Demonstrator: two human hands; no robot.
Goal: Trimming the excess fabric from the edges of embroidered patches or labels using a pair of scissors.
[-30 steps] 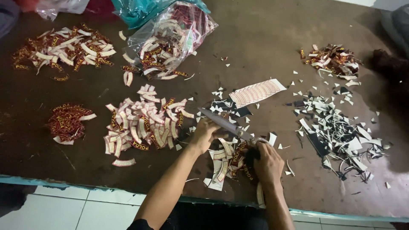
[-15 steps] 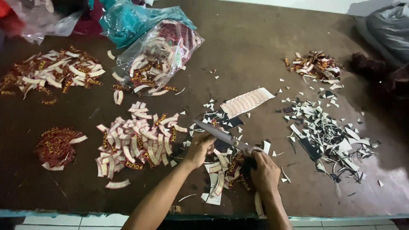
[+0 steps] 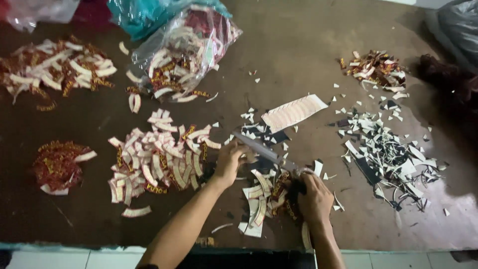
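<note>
Carefully trimming curved label strips on the brown bench [image 3: 308,45].
Near centre, the left hand [image 3: 230,162] closes on a long blade [image 3: 264,151] while the right hand [image 3: 314,199] presses flat on the label strips [image 3: 259,199]; keep fingers behind the edge.

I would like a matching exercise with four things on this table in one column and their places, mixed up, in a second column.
Things:
1. clear plastic bag
2. striped paper strip
3. round red bundle
4. pile of black and white scraps

Places:
A. near the table's left edge
B. right of the two hands
C. far side, spilling curved labels
D. just beyond the long blade

Pairs: 1-C, 2-D, 3-A, 4-B
</note>
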